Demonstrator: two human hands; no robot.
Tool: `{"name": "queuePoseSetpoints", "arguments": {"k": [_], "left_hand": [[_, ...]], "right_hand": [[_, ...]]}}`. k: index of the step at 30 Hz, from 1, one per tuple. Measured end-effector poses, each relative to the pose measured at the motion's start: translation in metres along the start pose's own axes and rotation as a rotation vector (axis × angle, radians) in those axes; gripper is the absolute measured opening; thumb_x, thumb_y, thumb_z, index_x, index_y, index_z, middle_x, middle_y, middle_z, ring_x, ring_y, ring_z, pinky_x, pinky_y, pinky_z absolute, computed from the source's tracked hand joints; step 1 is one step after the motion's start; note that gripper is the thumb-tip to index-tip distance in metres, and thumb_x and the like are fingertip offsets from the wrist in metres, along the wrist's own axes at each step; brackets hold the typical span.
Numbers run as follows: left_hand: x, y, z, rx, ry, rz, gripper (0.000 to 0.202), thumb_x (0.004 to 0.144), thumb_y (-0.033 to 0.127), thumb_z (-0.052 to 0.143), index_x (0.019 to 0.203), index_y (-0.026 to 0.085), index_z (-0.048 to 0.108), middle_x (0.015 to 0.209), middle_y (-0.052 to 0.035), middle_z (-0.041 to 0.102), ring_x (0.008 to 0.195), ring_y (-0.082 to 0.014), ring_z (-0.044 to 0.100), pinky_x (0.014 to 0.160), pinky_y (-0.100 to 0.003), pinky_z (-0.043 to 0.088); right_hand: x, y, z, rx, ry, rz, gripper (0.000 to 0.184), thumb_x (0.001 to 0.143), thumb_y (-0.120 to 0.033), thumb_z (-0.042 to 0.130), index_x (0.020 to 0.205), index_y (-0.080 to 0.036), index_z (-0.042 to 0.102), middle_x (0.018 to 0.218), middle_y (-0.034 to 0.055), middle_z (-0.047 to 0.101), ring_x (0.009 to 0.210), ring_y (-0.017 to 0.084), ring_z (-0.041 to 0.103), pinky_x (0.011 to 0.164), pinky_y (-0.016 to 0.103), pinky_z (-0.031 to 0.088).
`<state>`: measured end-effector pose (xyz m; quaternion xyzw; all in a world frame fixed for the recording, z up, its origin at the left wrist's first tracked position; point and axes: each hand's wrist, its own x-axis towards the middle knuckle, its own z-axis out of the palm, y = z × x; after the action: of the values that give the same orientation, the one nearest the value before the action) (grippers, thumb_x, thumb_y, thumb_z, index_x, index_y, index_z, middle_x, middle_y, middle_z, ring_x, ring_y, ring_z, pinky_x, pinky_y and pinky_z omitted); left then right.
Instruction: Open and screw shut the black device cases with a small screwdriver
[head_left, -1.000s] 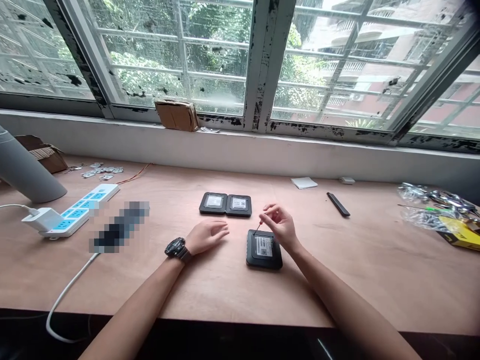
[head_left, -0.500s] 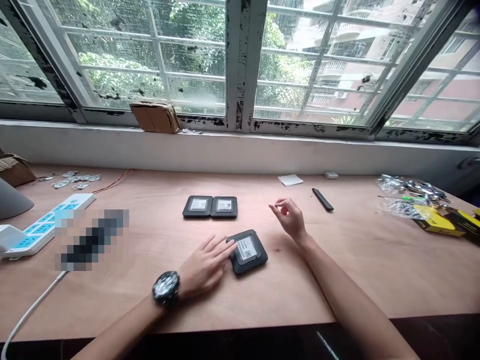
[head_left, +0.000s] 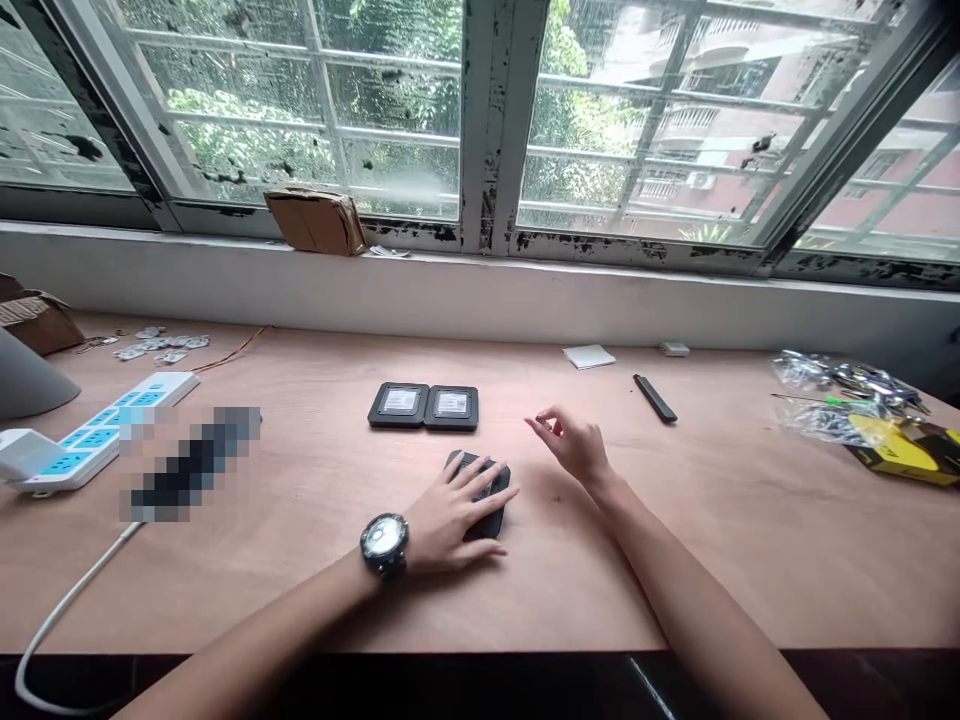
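Note:
My left hand (head_left: 456, 510), with a black watch on its wrist, lies over a small black square device (head_left: 484, 482) on the wooden table (head_left: 315, 520), fingers spread across its top and thumb at its near side. My right hand (head_left: 571, 444) hovers just right of it, thumb and forefinger pinched together; whatever they hold is too small to make out. Two more black square devices (head_left: 424, 406) with white labels lie side by side a little farther back.
A white and blue power strip (head_left: 97, 432) with a white cable lies at the left. A thin black bar (head_left: 655, 397) and a white pad (head_left: 589, 356) lie at the back right. Plastic bags and a yellow box (head_left: 896, 447) sit far right. A cardboard piece (head_left: 315, 220) rests on the sill.
My left hand moved right onto the black device, turned it and now covers it. My right hand lifted away from the device to its right, still pinched.

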<state>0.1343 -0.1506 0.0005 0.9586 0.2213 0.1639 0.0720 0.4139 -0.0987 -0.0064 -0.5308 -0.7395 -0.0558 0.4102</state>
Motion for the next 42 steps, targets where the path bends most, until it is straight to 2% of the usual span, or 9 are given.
{"name": "queuePoseSetpoints", "arguments": {"k": [3, 7, 12, 16, 19, 22, 26, 36, 42], "left_hand": [[-0.004, -0.003, 0.005, -0.019, -0.016, -0.045, 0.073, 0.091, 0.063, 0.062, 0.154, 0.034, 0.039, 0.163, -0.0092, 0.033, 0.148, -0.0413, 0.031, 0.120, -0.068, 0.018], [-0.049, -0.022, -0.002, 0.052, 0.021, -0.181, 0.064, 0.097, 0.056, 0.056, 0.154, 0.036, 0.038, 0.164, -0.0051, 0.031, 0.149, -0.0374, 0.031, 0.121, -0.063, 0.019], [-0.118, -0.076, -0.023, 0.256, 0.071, -0.441, 0.064, 0.097, 0.057, 0.054, 0.155, 0.036, 0.036, 0.164, -0.0045, 0.029, 0.150, -0.0373, 0.029, 0.121, -0.064, 0.016], [-0.140, -0.127, -0.042, 0.334, 0.073, -0.562, 0.065, 0.098, 0.058, 0.048, 0.156, 0.033, 0.034, 0.164, -0.0044, 0.030, 0.151, -0.0334, 0.027, 0.122, -0.060, 0.013], [-0.134, -0.165, -0.054, 0.323, 0.066, -0.615, 0.074, 0.097, 0.063, 0.047, 0.158, 0.026, 0.029, 0.163, -0.0078, 0.031, 0.152, -0.0320, 0.025, 0.123, -0.056, 0.013], [-0.120, -0.199, -0.062, 0.256, 0.054, -0.605, 0.095, 0.087, 0.074, 0.056, 0.159, 0.020, 0.026, 0.161, -0.0125, 0.035, 0.151, -0.0344, 0.027, 0.122, -0.056, 0.015], [-0.102, -0.227, -0.062, 0.156, 0.025, -0.541, 0.112, 0.073, 0.084, 0.063, 0.160, 0.023, 0.025, 0.162, -0.0110, 0.035, 0.152, -0.0354, 0.025, 0.123, -0.055, 0.014], [-0.084, -0.227, -0.048, 0.216, 0.037, -0.507, 0.089, 0.078, 0.086, 0.054, 0.151, 0.036, 0.044, 0.164, -0.0044, 0.029, 0.151, -0.0369, 0.025, 0.122, -0.061, 0.015], [-0.068, -0.228, -0.044, 0.222, 0.016, -0.476, 0.082, 0.084, 0.082, 0.053, 0.152, 0.037, 0.042, 0.164, -0.0043, 0.029, 0.152, -0.0350, 0.024, 0.121, -0.061, 0.016]], "right_hand": [[-0.001, 0.000, -0.003, 0.007, -0.016, 0.017, 0.029, 0.096, -0.051, 0.061, 0.089, -0.023, 0.066, 0.079, 0.0019, 0.075, 0.062, 0.016, 0.069, 0.054, 0.025, 0.041], [-0.002, -0.001, -0.006, 0.016, -0.023, 0.051, 0.030, 0.096, -0.052, 0.061, 0.089, -0.023, 0.066, 0.076, 0.0014, 0.074, 0.058, 0.015, 0.067, 0.052, 0.025, 0.039], [-0.002, -0.004, -0.004, 0.074, -0.044, 0.042, 0.028, 0.095, -0.051, 0.062, 0.089, -0.024, 0.065, 0.079, 0.0014, 0.074, 0.060, 0.016, 0.066, 0.053, 0.026, 0.040], [-0.004, -0.007, 0.002, 0.114, -0.068, 0.025, 0.025, 0.095, -0.049, 0.064, 0.090, -0.024, 0.065, 0.079, 0.0013, 0.074, 0.063, 0.016, 0.067, 0.055, 0.026, 0.042], [-0.005, -0.009, 0.003, 0.134, -0.070, 0.020, 0.024, 0.094, -0.048, 0.065, 0.089, -0.024, 0.065, 0.080, 0.0019, 0.075, 0.062, 0.017, 0.067, 0.055, 0.027, 0.043], [-0.005, -0.009, 0.001, 0.146, -0.067, 0.023, 0.025, 0.094, -0.049, 0.065, 0.089, -0.024, 0.064, 0.080, 0.0023, 0.074, 0.063, 0.017, 0.067, 0.055, 0.027, 0.044], [-0.004, -0.010, -0.002, 0.138, -0.065, 0.020, 0.026, 0.094, -0.049, 0.064, 0.090, -0.023, 0.064, 0.079, 0.0015, 0.073, 0.062, 0.016, 0.066, 0.054, 0.026, 0.043], [-0.007, -0.009, 0.003, 0.134, -0.110, 0.013, 0.024, 0.095, -0.046, 0.065, 0.091, -0.023, 0.064, 0.073, -0.0007, 0.070, 0.059, 0.014, 0.064, 0.054, 0.024, 0.040], [-0.007, -0.010, 0.001, 0.117, -0.129, 0.022, 0.026, 0.095, -0.048, 0.064, 0.090, -0.022, 0.064, 0.068, -0.0022, 0.067, 0.056, 0.013, 0.062, 0.054, 0.024, 0.040]]}}
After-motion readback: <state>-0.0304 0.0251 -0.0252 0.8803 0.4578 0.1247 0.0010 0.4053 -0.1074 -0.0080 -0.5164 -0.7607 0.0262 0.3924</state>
